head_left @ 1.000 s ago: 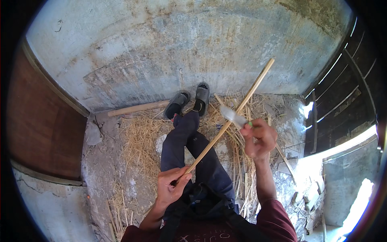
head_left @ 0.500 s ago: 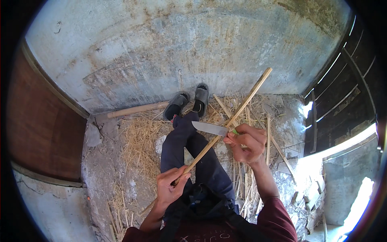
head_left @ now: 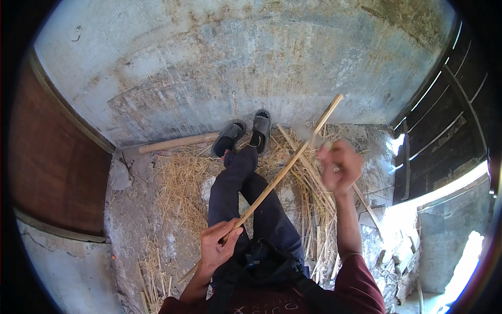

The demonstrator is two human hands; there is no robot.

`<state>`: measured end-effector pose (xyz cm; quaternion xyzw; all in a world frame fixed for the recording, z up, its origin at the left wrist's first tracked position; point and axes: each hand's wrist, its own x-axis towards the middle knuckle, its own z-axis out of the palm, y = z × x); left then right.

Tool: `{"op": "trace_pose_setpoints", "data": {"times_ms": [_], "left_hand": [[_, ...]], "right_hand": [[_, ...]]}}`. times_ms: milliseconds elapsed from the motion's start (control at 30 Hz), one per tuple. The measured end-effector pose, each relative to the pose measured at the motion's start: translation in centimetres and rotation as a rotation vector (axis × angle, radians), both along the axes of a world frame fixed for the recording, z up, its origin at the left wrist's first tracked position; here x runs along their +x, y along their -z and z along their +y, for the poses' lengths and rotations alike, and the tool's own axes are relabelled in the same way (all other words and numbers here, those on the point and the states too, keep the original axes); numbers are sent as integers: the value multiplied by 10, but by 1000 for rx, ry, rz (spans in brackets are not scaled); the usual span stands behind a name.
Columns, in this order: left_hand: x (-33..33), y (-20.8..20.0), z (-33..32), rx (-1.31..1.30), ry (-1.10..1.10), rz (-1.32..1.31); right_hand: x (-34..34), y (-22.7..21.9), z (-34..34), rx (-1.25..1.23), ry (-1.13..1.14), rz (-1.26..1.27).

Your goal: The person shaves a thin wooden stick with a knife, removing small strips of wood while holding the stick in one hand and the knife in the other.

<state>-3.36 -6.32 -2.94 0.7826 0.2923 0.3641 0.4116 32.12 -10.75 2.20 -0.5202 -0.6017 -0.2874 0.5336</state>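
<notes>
My left hand point(head_left: 218, 242) is closed around the lower part of a long, thin wooden stick point(head_left: 277, 179). The stick slants across my legs, its far end pointing up and right toward the wall. Beside its upper part, my right hand point(head_left: 341, 165) is closed on a knife point(head_left: 307, 132). The blade is smeared by motion and crosses the stick near its far end; whether it touches the wood I cannot tell. The knife's handle is mostly hidden by my fingers.
Shavings and straw point(head_left: 180, 180) cover the floor around my legs. Split strips point(head_left: 317, 225) lie to the right, and a thick round pole point(head_left: 178, 142) lies along the wall's foot. A stained wall point(head_left: 251, 63) rises ahead, a brown panel point(head_left: 57, 162) stands left, and dark boards point(head_left: 444, 125) right.
My right hand has moved up and right with the knife, toward the stick's far end. The stick's far end has shifted slightly left and down; my left hand has barely moved.
</notes>
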Motion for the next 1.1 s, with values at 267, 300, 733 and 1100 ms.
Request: {"op": "trace_pose_setpoints", "data": {"times_ms": [267,300,733,1100], "left_hand": [[-16,22,-2,-43,-46,44],[-21,22,-5,-53,-16,44],[-16,40,32,-584,162,101],[14,43,25,-635,357,57]], "right_hand": [[66,19,15,-113,287,287],[100,26,15,-134,364,404],[99,177,-36,-862,32,893],[-9,34,8,-324,-544,1341]]}}
